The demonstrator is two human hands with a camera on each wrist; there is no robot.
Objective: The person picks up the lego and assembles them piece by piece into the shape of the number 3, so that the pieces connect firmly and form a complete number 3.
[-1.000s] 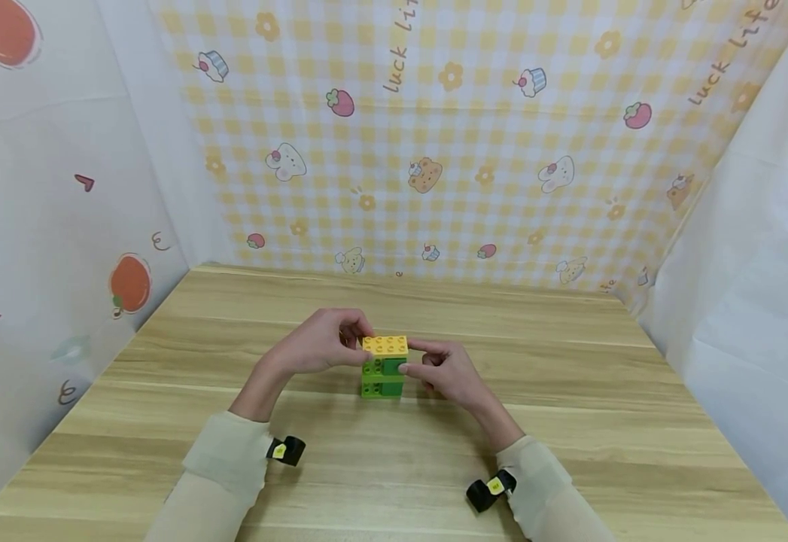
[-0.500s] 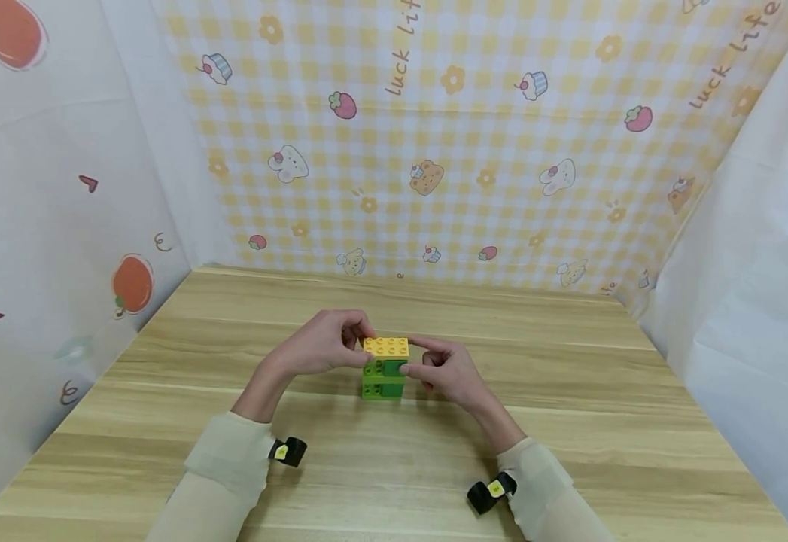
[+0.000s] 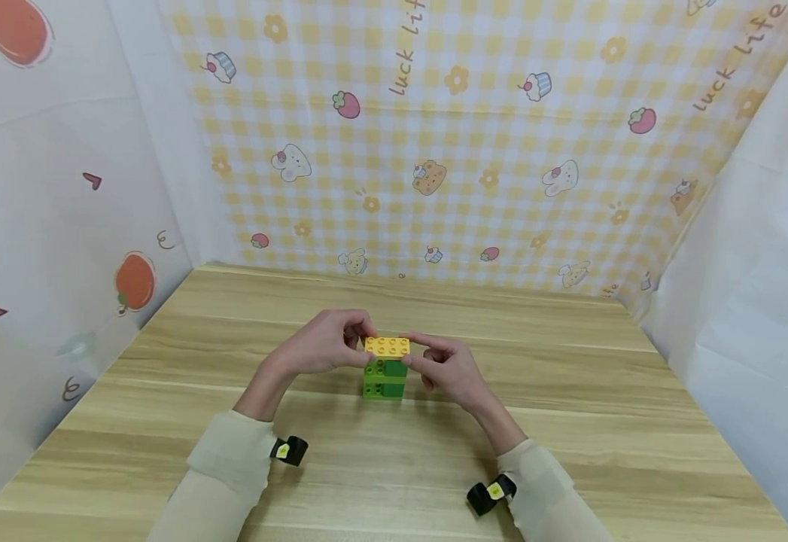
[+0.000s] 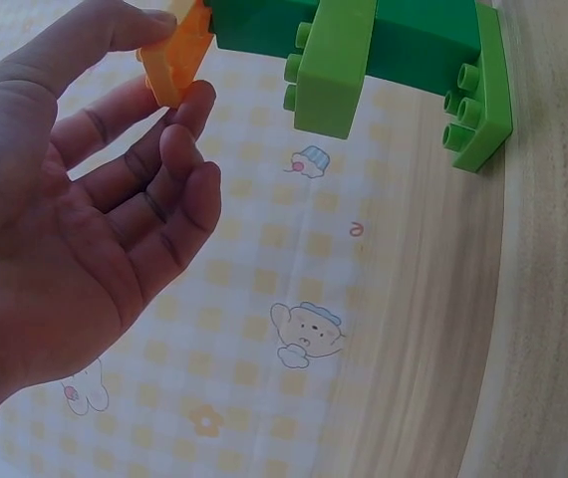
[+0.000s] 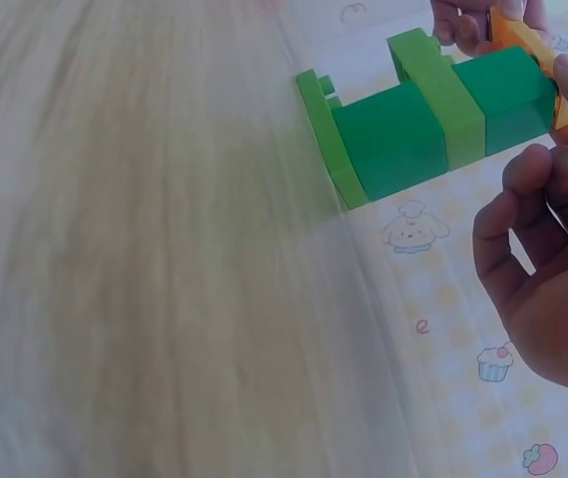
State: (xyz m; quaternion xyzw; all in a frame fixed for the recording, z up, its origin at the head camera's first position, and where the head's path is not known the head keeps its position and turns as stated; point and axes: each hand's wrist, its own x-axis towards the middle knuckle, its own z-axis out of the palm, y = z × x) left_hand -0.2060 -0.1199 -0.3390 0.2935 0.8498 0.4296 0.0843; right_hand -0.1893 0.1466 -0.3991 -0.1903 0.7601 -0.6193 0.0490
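Note:
A small tower of toy building bricks stands on the table, topped by a yellow studded plate (image 3: pixel 387 346). Below it alternate dark green bricks (image 5: pixel 394 139) and light green plates (image 4: pixel 334 85), whose studded ends jut out to the left; the lowest light green plate (image 5: pixel 332 144) sits on the tabletop. My left hand (image 3: pixel 326 342) pinches the left end of the yellow plate between thumb and fingers. At the opposite end, my right hand (image 3: pixel 454 373) pinches it too, index finger at the back corner, thumb at the front corner. My other right fingers curl loosely.
The wooden table (image 3: pixel 570 421) spreads out around the tower. A checked cloth backdrop (image 3: pixel 380 150) hangs behind it, and white cloth walls (image 3: pixel 48 188) rise on both sides. Black wrist cameras (image 3: pixel 290 451) sit at both cuffs.
My right thumb has slid up from the upper dark green brick to the front edge of the yellow plate, and the right index finger has shifted slightly left. The left hand keeps its grip.

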